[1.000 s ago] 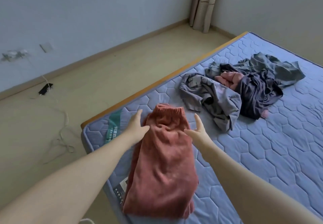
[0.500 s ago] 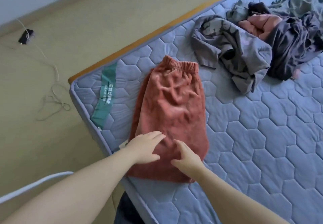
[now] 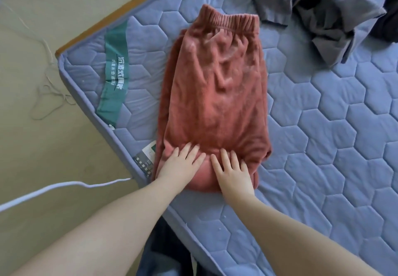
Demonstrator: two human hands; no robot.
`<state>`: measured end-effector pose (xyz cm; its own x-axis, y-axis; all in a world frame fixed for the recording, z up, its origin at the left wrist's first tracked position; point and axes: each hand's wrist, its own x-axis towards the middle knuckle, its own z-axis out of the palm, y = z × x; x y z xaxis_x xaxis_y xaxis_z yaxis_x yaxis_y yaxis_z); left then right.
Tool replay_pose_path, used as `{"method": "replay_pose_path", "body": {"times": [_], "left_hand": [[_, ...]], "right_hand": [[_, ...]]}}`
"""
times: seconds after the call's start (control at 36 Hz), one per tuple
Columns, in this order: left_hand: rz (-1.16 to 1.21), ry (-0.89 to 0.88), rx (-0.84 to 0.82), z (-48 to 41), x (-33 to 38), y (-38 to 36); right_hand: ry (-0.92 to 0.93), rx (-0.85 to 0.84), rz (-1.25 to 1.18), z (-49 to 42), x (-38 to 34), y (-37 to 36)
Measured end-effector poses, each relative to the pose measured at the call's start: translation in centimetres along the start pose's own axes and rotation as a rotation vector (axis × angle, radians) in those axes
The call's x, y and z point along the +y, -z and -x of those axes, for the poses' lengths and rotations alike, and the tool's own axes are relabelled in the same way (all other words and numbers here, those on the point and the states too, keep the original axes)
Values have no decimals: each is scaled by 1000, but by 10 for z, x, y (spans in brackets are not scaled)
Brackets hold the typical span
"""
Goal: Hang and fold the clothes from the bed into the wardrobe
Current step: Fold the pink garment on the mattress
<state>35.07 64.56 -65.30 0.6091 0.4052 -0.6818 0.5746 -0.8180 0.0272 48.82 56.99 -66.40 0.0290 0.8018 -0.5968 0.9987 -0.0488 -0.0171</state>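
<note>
Palms press flat on the near end of a folded rust-red garment: the left hand (image 3: pixel 179 166) and the right hand (image 3: pixel 231 172) lie side by side, almost touching. Their fingers are straight and slightly spread, pointing toward twelve o'clock and gripping nothing. Both rest on a thicker folded edge at the garment's six o'clock end, and the bare forearms run back toward seven and five o'clock. The rust-red garment (image 3: pixel 215 95) looks like fleecy trousers, with a gathered elastic waistband (image 3: pixel 230 20) at its twelve o'clock end. It lies lengthwise on the mattress (image 3: pixel 323 146) close to a corner, its near end reaching about to the mattress edge. The mattress is blue-grey and quilted in hexagons. At nine o'clock from the garment a green label band (image 3: pixel 115 75) with white lettering crosses the quilting, and at eight o'clock a small dark tag (image 3: pixel 145 157) sits at the edge just beside the cloth. At one o'clock, near the waistband, a crumpled heap of grey clothes (image 3: pixel 318 13) lies on the mattress, cut off by the frame's top. A wooden strip (image 3: pixel 120 15) borders the mattress at eleven o'clock. Beyond it lies beige floor (image 3: pixel 32 146), with a thin tangled cord (image 3: pixel 49 86) at nine o'clock and a thicker white cable (image 3: pixel 53 189) at eight o'clock reaching toward the mattress edge. Dark clothing (image 3: pixel 168 252) on the person shows at six o'clock between the forearms.
</note>
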Motion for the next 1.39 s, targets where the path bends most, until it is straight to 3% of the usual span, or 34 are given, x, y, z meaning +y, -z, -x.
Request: {"method": "replay_pose_path", "body": {"times": [0.08, 0.19, 0.39, 0.61, 0.75, 0.86, 1.0, 1.11, 1.22, 1.31, 1.33, 1.39], "left_hand": [[-19, 42, 204, 0, -3, 12], [110, -2, -50, -4, -11, 29], [256, 17, -177, 11, -18, 87], [442, 64, -593, 60, -3, 89], [504, 125, -672, 79, 8, 94], [607, 152, -542, 82, -4, 128], [665, 135, -202, 77, -35, 183], [598, 168, 37, 66, -58, 209], [395, 280, 385, 43, -69, 212], [313, 372, 662, 25, -69, 194], [319, 378, 691, 20, -68, 186], [320, 363, 599, 12, -66, 165]], "right_hand": [[-15, 56, -2, -4, 1, 2], [43, 16, -111, -4, 11, 37], [-10, -159, -279, 13, 22, 88], [-62, -521, -424, 69, 10, 88], [-79, -630, -480, 95, 10, 95], [-90, -472, -520, 92, 28, 119], [-95, -101, -593, 77, 56, 162], [-174, 201, -591, 62, 67, 185], [-332, 500, -494, 42, 68, 188], [-473, 523, -581, 32, 64, 180], [-493, 494, -602, 28, 63, 174], [-500, 392, -627, 22, 60, 160]]}}
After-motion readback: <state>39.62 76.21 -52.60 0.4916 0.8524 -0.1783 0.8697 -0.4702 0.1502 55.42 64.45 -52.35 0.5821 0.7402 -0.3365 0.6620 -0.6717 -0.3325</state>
